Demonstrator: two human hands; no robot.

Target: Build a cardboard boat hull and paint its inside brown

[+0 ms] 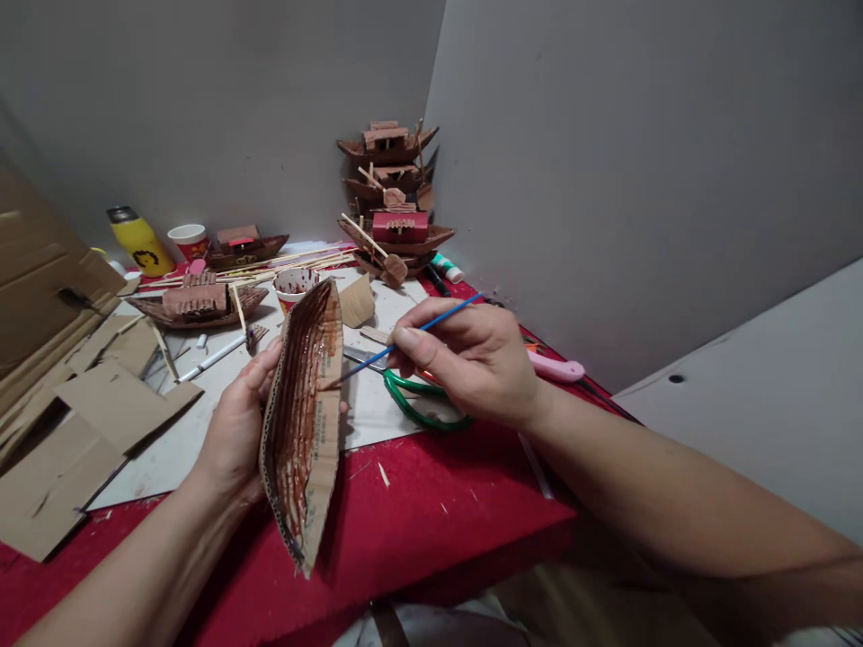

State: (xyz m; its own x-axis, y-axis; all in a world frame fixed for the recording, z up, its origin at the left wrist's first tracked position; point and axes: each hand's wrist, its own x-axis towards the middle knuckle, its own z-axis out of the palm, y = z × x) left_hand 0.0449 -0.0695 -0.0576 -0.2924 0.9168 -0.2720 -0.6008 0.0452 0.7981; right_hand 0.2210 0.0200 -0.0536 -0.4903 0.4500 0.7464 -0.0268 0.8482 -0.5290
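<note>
A cardboard boat hull point(297, 431) stands on end, tilted, in my left hand point(235, 431), whose fingers wrap behind it. Wet reddish-brown paint coats its ridged inside, while part of the right side is bare cardboard with printing. My right hand point(465, 359) pinches a thin blue paintbrush point(431, 322); its tip touches the hull's right side, where a brown stroke shows. Behind the hull is a paper cup point(295, 286) smeared with brown paint. Green-handled scissors point(422, 415) lie beneath my right hand.
Finished model boats point(397, 229) are stacked in the corner, and another boat point(195, 305) sits at left. Cut cardboard pieces point(114, 404) cover the left side. A yellow bottle point(140, 243), a red-and-white cup point(189, 241) and thin sticks lie toward the wall. A pink-handled tool point(556, 367) is at right.
</note>
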